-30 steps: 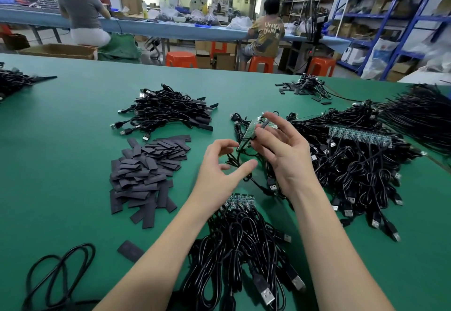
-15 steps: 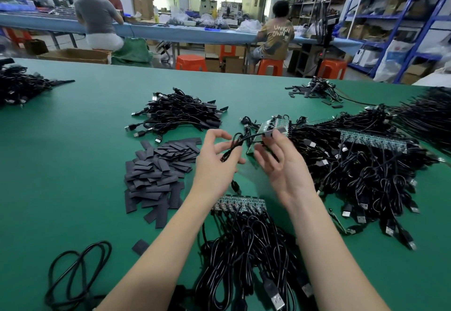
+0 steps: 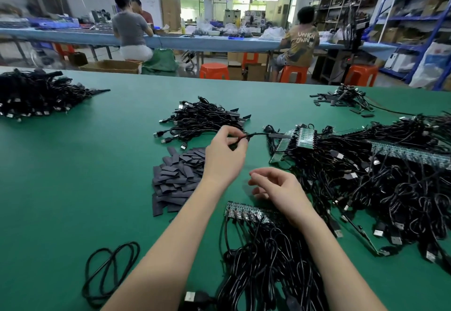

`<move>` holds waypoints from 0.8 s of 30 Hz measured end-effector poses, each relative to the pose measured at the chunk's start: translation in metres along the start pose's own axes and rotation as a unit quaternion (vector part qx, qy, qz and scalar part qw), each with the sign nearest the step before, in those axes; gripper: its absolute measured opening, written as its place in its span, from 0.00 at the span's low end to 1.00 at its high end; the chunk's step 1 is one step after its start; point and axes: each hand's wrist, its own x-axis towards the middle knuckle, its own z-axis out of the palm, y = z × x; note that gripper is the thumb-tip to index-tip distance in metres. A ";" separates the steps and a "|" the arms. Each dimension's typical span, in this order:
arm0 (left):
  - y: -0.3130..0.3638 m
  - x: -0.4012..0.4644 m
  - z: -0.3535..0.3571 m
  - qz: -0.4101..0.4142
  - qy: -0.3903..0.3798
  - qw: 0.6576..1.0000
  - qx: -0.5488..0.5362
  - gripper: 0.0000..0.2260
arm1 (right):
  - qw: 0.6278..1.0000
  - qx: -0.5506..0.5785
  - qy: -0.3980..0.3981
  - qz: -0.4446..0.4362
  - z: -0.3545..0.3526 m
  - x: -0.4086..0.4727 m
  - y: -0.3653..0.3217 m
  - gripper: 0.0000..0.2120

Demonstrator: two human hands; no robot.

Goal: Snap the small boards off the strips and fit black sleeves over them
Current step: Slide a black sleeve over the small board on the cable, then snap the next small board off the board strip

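Leftmost, one heap of black sleeves (image 3: 178, 181) is lying on the green table (image 3: 73, 176). Beside it, the left hand (image 3: 225, 154) is pinching one black cable (image 3: 258, 135) running to one board strip (image 3: 301, 137). Nearer, the right hand (image 3: 275, 188) is hovering, loosely curled, holding nothing, above a second strip (image 3: 251, 211).

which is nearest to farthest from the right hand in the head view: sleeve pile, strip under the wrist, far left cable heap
1. Green board strip, just below the right hand.
2. Pile of flat black sleeves, to its left.
3. Heap of black cables, far left edge of the table.
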 end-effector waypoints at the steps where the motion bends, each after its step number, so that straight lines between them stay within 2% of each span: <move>1: 0.003 0.010 -0.003 0.016 0.008 1.000 0.011 0.02 | 1.000 -0.003 0.001 0.002 0.000 0.001 0.000 0.02; 5: 0.014 0.060 -0.018 0.107 0.036 0.989 0.092 0.04 | 0.999 -0.039 -0.021 0.007 0.000 0.004 -0.001 0.03; 9: 0.007 0.109 -0.032 0.220 0.016 0.939 0.265 0.04 | 0.999 -0.025 -0.024 0.018 -0.003 0.008 -0.002 0.03; 11: -0.010 0.129 -0.041 0.217 -0.037 0.880 0.421 0.04 | 0.999 -0.007 -0.024 0.023 -0.004 0.010 0.000 0.03; 13: -0.030 0.141 -0.046 0.139 -0.103 0.790 0.589 0.11 | 0.999 0.004 -0.025 0.023 -0.005 0.011 0.001 0.04; 14: -0.037 0.143 -0.048 0.091 -0.129 0.762 0.628 0.13 | 0.999 0.006 -0.026 0.023 -0.005 0.011 0.002 0.04; 15: -0.042 0.144 -0.048 0.048 -0.154 0.761 0.628 0.14 | 0.999 0.009 -0.026 0.024 -0.006 0.012 0.003 0.04; 18: -0.048 0.147 -0.043 -0.031 -0.220 0.800 0.557 0.17 | 0.999 0.015 -0.028 0.024 -0.006 0.014 0.004 0.05; 24: -0.057 0.154 -0.033 -0.062 -0.212 0.824 0.522 0.25 | 0.999 0.021 -0.034 0.028 -0.006 0.012 0.001 0.05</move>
